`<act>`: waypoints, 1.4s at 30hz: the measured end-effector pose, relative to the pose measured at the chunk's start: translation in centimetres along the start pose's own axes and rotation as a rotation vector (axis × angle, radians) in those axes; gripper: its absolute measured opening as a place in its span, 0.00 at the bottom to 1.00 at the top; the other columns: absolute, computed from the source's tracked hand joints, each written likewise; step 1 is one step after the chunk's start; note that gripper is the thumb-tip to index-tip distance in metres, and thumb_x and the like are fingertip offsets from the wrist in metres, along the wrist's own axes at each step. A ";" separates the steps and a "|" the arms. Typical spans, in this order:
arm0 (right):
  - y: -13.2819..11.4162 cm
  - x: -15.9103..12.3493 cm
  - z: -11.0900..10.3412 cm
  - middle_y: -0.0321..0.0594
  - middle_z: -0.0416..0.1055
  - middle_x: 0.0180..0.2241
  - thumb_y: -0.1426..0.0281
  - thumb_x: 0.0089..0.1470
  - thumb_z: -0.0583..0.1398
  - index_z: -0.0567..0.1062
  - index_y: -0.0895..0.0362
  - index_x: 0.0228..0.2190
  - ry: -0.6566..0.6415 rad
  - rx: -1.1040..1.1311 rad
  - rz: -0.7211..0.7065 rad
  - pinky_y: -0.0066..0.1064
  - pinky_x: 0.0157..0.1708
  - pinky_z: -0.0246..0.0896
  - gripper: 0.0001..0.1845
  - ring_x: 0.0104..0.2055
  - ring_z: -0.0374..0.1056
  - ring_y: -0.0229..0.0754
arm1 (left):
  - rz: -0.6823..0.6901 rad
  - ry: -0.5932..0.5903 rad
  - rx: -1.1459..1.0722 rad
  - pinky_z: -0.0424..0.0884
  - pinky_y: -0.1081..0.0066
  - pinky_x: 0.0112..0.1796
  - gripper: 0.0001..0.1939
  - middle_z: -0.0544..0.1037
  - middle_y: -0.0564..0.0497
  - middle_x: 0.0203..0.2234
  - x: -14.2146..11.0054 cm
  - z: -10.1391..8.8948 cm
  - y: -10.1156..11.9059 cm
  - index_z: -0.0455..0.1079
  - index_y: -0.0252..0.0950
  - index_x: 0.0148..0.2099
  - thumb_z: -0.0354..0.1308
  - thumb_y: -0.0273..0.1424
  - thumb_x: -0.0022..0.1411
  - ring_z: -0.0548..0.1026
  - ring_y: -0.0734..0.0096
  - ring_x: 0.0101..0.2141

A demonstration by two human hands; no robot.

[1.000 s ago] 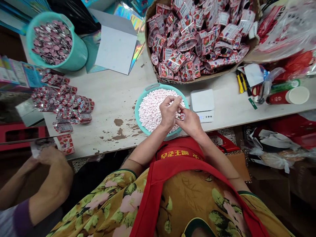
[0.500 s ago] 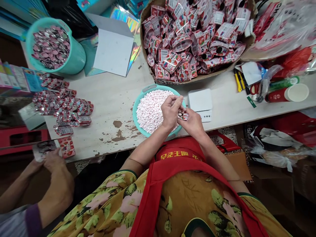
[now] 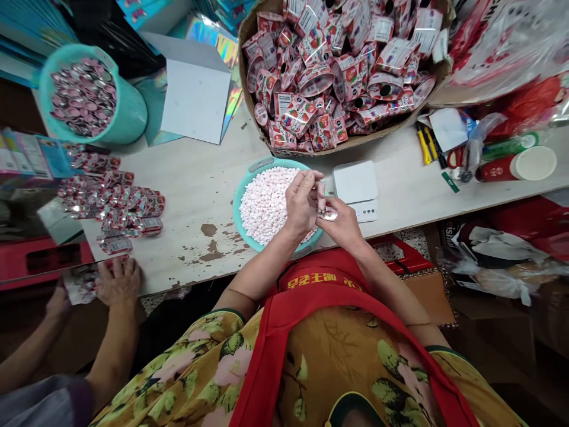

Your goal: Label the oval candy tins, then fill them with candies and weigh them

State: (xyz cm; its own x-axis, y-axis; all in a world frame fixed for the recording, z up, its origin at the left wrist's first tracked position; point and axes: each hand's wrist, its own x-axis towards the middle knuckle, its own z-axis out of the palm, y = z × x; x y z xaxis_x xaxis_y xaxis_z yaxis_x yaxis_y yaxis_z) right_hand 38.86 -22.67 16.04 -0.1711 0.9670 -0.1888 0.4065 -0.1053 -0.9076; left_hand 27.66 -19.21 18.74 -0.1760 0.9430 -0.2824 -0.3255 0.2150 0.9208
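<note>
- Being pinched between the thumb and fingers of the right hand [image 3: 344, 224], a small packet [image 3: 329, 213] with red print is held above the near right rim of the bowl [image 3: 237, 204].
- The left hand [image 3: 301, 203] is curled in a loose cup just beside the packet, its fingertips brought close to the packet's left end; whether anything is held in the palm cannot be told.
- The bowl, teal and round, is set on the bench [image 3: 178, 178] by its near edge and is heaped with small pale pink pellets [image 3: 265, 201]; its right part is partly covered by the hands.
- Just right of the bowl, a white scale [image 3: 355, 182] is placed, with its buttons turned to the near side.
- Beyond the bowl, a large carton [image 3: 320, 152] is filled with strawberry-print pouches [image 3: 300, 115].
- On the left, a pile of shiny red-and-silver packs [image 3: 128, 198] is spread, and behind it a teal bucket [image 3: 130, 112] is loaded with pink and silver discs [image 3: 82, 98].
- Between the bucket and the carton, a white folded card [image 3: 194, 92] is laid.
- On the right, yellow-handled cutters [image 3: 425, 147] and a red cup [image 3: 496, 172] lying on its side are seen.
- At the near left, a printed sheet [image 3: 81, 284] is touched by a co-worker's hand [image 3: 118, 283].
</note>
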 end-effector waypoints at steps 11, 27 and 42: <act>10.1 5.0 -5.8 0.47 0.72 0.49 0.68 0.49 0.66 0.77 0.57 0.50 0.328 -0.124 0.103 0.38 0.57 0.66 0.24 0.53 0.71 0.45 | 0.223 -0.099 1.497 0.53 0.46 0.63 0.24 0.69 0.38 0.62 1.8 -10.1 -3.2 0.69 0.39 0.59 0.57 0.47 0.67 0.61 0.42 0.64; 7.2 23.4 -16.3 0.56 0.62 0.61 0.71 0.55 0.63 0.69 0.59 0.57 0.344 -0.666 -0.158 0.55 0.64 0.54 0.28 0.66 0.59 0.56 | 0.329 -0.090 1.752 0.62 0.57 0.43 0.17 0.75 0.38 0.40 2.4 -10.5 -5.8 0.74 0.36 0.46 0.50 0.42 0.69 0.69 0.48 0.44; 4.5 24.0 -17.9 0.50 0.73 0.53 0.64 0.57 0.64 0.65 0.65 0.55 0.339 -0.650 -0.186 0.31 0.53 0.60 0.30 0.53 0.70 0.40 | 0.268 0.158 1.197 0.66 0.65 0.39 0.04 0.75 0.46 0.32 3.2 -11.8 -6.6 0.71 0.38 0.36 0.59 0.31 0.56 0.73 0.62 0.36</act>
State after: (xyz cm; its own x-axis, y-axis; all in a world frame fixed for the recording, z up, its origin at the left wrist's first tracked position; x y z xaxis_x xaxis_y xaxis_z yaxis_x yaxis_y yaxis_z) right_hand 52.64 4.21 14.16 -0.0454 0.9849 0.1670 0.8633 0.1228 -0.4896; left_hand 18.31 -20.58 8.53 -0.2435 0.9699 -0.0002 0.7778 0.1954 0.5973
